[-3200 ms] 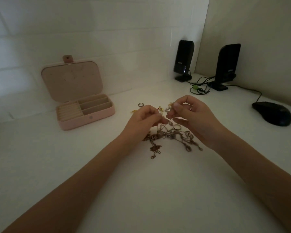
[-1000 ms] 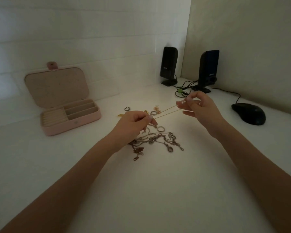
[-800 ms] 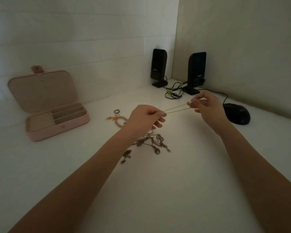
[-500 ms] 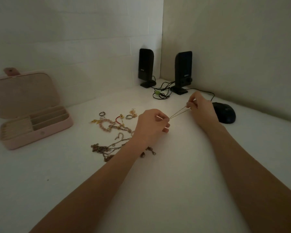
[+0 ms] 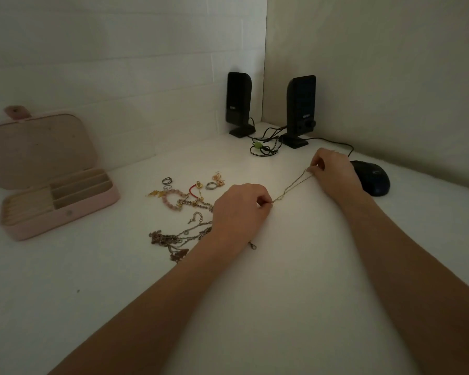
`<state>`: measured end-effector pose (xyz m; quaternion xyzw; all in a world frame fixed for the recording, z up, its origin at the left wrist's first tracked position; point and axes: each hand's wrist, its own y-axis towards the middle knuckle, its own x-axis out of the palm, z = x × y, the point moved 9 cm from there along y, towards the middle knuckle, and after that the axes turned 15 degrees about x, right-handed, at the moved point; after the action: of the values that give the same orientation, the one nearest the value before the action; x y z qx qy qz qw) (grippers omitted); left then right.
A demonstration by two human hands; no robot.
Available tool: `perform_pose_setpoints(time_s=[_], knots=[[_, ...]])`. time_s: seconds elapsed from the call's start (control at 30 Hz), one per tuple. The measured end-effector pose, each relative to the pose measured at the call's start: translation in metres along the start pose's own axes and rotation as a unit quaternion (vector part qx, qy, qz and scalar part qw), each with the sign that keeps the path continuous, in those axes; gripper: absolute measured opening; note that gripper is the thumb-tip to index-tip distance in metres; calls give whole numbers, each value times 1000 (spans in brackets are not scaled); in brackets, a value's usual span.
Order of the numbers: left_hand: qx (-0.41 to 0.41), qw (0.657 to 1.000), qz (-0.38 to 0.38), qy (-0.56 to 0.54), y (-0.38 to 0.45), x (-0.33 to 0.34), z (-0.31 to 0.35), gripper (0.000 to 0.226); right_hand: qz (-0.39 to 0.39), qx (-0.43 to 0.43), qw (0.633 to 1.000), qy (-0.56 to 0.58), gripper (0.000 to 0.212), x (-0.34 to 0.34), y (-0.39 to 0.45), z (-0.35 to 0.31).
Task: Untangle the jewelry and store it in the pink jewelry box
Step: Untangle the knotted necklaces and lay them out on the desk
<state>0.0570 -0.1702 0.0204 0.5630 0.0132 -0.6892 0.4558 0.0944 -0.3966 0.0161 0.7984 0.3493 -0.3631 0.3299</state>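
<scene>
a: what's nearest?

b: bare white table (image 5: 255, 307), with two forearms reaching in from six o'clock. above that, the left hand (image 5: 240, 209) sits at the centre, fingers curled, thumb and forefinger pinching one end of a thin gold chain (image 5: 291, 185).

a: and the other end?

b: the chain runs up toward one o'clock to the right hand (image 5: 333, 173), which pinches it between its fingertips the same way. the chain is stretched between the two hands, doubled into two strands. whether it hangs just above the table or brushes it, i can't tell in this dim light.

a: the rest of the jewelry?

b: at nine o'clock from the left hand. a tangle of dark chains (image 5: 179, 238) lies partly under the left wrist, one clasp (image 5: 252, 246) poking out on the wrist's right side. beyond that, at ten o'clock, a pink bead bracelet (image 5: 171, 201), a red cord piece (image 5: 194, 189), gold earrings (image 5: 218, 178) and a few rings (image 5: 167, 181) lie spread loosely.

a: the box?

b: the pink jewelry box (image 5: 54, 209) stands well apart at nine o'clock, lid up, compartments showing no jewelry that i can make out.

a: farther back?

b: a black mouse (image 5: 372, 180) just beside the right hand at three o'clock, then two black speakers (image 5: 299, 109) with coiled cables (image 5: 264, 148) in the corner at twelve.
</scene>
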Motion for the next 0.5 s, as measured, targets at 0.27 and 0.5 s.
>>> perform_pose_setpoints(time_s=[0.27, 0.5], knots=[[45, 997, -45, 52, 2, 9, 6, 23, 3, 11, 1000, 19, 14, 0, 5, 8], [10, 985, -130, -111, -2, 11, -9, 34, -12, 18, 999, 44, 13, -3, 7, 13]])
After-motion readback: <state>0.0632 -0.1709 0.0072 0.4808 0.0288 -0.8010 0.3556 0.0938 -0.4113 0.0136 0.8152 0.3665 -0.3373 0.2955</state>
